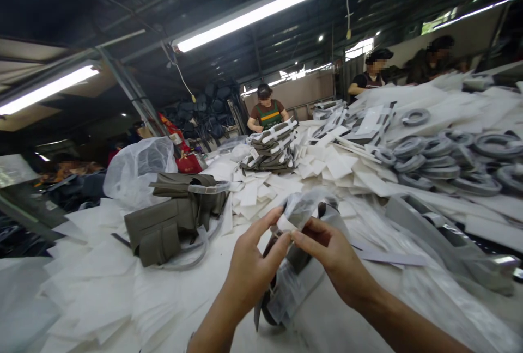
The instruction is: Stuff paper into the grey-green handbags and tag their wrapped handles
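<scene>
At the far left, white sheets in a loose, overlapping spread, with a puffed translucent wrap behind. Next, a dark olive bag, lying on the pale layers, a clear-covered strap curled at its near side. Beyond that, a red pouch.

Near the middle, the left hand, thumb and forefinger bent into a ring, tips almost together, with the thin edge of a white strip caught between; remaining fingers mostly hidden. Farther off, a person in a striped apron, behind a stack of olive pieces with white wrapping.

Between both hands, the same strip, up against a clear sleeve; directly beneath, a tilted, partly wrapped olive item, its lower part in clear film. Then the right hand, thumb and forefinger pinched close on the strip's right end, thumb tip just beside the left thumb's; other fingers curled in, impossible to make out whether in contact with the item below.

Farther right, a heap of white pads, then a hollow grey dispenser-like body in front of grey rings, with two more people in the background.
</scene>
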A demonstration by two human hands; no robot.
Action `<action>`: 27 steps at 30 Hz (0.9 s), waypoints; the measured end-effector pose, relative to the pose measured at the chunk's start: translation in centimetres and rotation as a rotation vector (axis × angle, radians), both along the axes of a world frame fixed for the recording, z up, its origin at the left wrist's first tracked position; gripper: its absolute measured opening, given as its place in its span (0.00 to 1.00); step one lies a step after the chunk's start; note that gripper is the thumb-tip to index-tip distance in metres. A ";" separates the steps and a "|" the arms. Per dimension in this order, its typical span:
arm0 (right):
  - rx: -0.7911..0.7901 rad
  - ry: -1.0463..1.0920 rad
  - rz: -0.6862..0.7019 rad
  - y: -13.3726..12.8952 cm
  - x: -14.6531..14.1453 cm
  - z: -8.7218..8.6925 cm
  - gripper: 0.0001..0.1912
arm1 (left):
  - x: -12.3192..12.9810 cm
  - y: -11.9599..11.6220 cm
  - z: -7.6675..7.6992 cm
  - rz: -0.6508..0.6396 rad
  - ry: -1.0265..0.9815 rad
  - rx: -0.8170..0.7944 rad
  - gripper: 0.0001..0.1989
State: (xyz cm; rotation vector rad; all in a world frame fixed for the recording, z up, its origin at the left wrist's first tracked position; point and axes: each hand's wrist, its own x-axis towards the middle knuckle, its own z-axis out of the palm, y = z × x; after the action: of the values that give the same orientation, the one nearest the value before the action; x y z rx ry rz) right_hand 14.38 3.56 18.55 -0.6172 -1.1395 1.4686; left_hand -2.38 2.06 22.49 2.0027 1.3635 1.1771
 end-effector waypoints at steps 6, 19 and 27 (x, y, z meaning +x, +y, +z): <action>0.233 -0.306 -0.124 0.3 2.2 -0.2 0.15 | 0.2 1.5 -0.3 -0.064 -0.133 -0.164 0.18; -0.207 -1.224 -1.043 1.9 29.4 -12.0 0.21 | 0.7 2.4 -1.9 0.134 -0.505 -0.238 0.28; -0.299 -0.994 -0.979 -1.0 30.0 -9.2 0.29 | 0.0 2.7 -2.2 0.153 -0.478 -0.284 0.30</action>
State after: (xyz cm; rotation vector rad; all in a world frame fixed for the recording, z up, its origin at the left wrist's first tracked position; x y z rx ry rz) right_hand 44.35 2.53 9.37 -1.9200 -1.0322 0.4146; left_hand -2.34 4.72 20.25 1.3320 1.3549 1.3337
